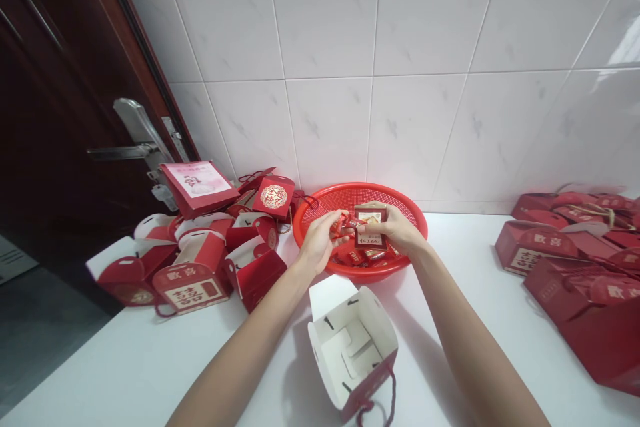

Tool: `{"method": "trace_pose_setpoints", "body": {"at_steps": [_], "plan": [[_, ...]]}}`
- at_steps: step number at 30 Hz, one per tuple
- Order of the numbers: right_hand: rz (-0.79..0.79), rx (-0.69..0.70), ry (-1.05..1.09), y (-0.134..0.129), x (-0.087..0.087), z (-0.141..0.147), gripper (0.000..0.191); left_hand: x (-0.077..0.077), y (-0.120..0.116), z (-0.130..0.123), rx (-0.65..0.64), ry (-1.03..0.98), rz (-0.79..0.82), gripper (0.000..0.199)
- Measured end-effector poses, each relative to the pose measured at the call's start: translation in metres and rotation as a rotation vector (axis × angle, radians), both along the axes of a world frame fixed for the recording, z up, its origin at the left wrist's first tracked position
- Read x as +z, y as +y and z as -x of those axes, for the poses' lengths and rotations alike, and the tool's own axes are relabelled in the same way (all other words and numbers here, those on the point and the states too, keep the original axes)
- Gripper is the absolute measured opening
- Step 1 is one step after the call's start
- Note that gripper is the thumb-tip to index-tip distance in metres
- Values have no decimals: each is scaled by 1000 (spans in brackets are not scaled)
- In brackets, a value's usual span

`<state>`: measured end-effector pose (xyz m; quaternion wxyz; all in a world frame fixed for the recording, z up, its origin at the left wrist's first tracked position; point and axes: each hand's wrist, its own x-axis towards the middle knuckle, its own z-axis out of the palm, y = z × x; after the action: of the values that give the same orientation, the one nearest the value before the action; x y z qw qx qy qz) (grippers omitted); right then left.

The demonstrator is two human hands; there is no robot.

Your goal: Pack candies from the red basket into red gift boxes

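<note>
Over a red plastic basket (320, 197) my two hands work close together. My left hand (320, 237) is closed around some small red wrapped sweets (342, 223). In my right hand (397, 227) is a flat brown-and-cream snack packet (371, 237), held upright by its edge; its fingertips reach toward the sweets. More wrapped sweets (373, 256) lie in the basket below. Between my forearms, nearer to me, a red gift box (353, 340) with a white inside stands with its flaps raised, nothing in it and a dark red cord at its front.
Several red gift boxes (193, 280) crowd the left of the white table (430, 373), some with raised flaps. More red boxes (585, 307) fill the right side. A tiled wall (330, 127) rises behind; a dark door (60, 80) with a metal handle is at left.
</note>
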<state>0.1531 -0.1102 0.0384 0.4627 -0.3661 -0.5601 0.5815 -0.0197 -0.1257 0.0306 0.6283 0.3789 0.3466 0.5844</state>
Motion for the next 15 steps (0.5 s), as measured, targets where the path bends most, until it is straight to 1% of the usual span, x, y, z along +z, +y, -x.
{"method": "trace_pose_setpoints", "body": {"at_steps": [7,9,12,15], "plan": [[-10,-4,4,-5,7,-1,49,-2,1,2,-5,48,-86,25],[-2,-9,4,-6,8,-2,51,-3,2,1,26,45,-101,25],[6,-13,24,-6,8,-4,54,-4,4,-1,109,19,-88,22],[2,0,37,-5,9,-6,53,-5,4,-1,164,26,-77,30]]}}
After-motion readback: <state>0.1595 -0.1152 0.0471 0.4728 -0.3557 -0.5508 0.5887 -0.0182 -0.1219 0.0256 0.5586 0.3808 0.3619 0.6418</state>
